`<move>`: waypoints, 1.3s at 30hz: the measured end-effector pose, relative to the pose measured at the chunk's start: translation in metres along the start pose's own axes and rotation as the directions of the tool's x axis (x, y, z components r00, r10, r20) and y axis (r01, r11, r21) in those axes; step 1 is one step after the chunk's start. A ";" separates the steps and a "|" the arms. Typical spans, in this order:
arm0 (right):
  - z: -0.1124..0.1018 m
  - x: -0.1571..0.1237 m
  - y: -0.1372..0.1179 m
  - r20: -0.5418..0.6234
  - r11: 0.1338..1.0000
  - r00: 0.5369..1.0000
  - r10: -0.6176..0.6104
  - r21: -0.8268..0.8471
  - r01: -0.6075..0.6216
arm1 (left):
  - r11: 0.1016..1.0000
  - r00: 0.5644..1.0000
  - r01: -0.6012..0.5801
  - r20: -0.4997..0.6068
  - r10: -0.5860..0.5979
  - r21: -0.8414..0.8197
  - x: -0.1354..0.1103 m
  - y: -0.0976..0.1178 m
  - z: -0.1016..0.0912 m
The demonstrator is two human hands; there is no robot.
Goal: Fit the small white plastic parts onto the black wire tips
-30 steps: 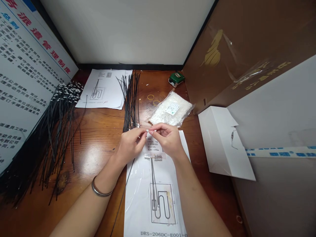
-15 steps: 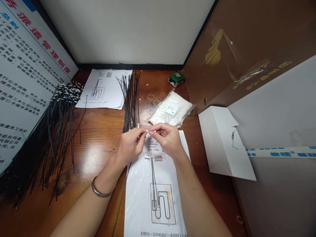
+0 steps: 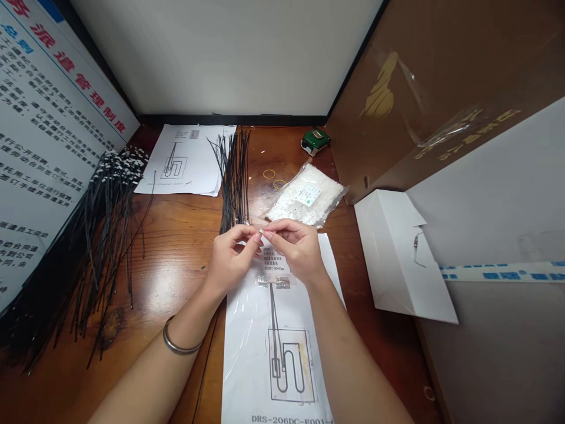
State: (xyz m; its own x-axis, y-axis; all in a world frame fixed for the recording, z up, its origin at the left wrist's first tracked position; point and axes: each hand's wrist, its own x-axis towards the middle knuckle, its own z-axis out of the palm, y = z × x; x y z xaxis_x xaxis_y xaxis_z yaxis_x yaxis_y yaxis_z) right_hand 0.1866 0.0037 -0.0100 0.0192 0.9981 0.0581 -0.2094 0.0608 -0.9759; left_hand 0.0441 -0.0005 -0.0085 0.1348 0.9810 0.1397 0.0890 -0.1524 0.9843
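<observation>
My left hand (image 3: 233,256) is closed in a pinch above the top of a printed drawing sheet (image 3: 247,365). A thin black wire (image 3: 203,371) runs up from the bottom edge and passes under my left wrist into that hand. My right hand (image 3: 298,247) pinches a tiny white connector (image 3: 261,233), and the fingertips of both hands meet around it. How the wire end sits against the connector is hidden by the fingers. Just behind my hands lies a clear plastic bag (image 3: 309,194) full of small white pieces.
Black wires (image 3: 236,176) lie in a bundle behind my left hand. To the left is a larger heap of black wires with white ends (image 3: 119,165). Another drawing sheet (image 3: 185,159), a green tape measure (image 3: 315,141), rubber bands (image 3: 269,174) and a folded white card (image 3: 397,253) surround the workspace.
My left hand has shifted slightly left and its thumb has turned upward. The black wire's lower part has swung left. My right hand stays almost in place.
</observation>
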 end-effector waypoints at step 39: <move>-0.011 0.010 0.002 -0.684 0.898 0.591 -0.427 -0.395 0.192 | 0.951 0.938 0.287 0.236 -0.254 -0.116 -0.011 0.023 0.007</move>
State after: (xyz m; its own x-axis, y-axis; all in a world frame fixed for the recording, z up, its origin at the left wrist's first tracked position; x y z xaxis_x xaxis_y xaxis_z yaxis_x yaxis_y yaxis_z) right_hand 0.1972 0.0139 -0.0140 0.7697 0.5596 0.3074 0.2018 0.2436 -0.9487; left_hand 0.0516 -0.0153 0.0120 0.3370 0.9303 -0.1448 0.0088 0.1506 0.9886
